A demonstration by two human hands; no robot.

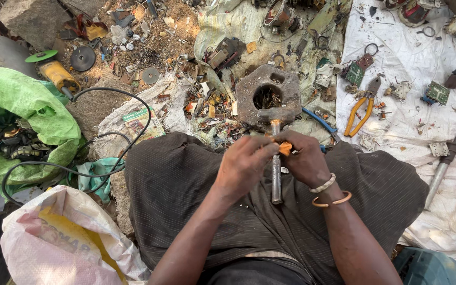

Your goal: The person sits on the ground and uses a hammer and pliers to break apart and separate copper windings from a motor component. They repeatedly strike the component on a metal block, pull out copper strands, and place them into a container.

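Scrap-strewn ground, grey metal block [268, 95] as landmark: just below it, over the lap, left hand [244, 166] and right hand [306, 161] pinch a small orange piece [285, 148], possibly copper; hammer [276, 158] underneath; piece could slip into scrap.
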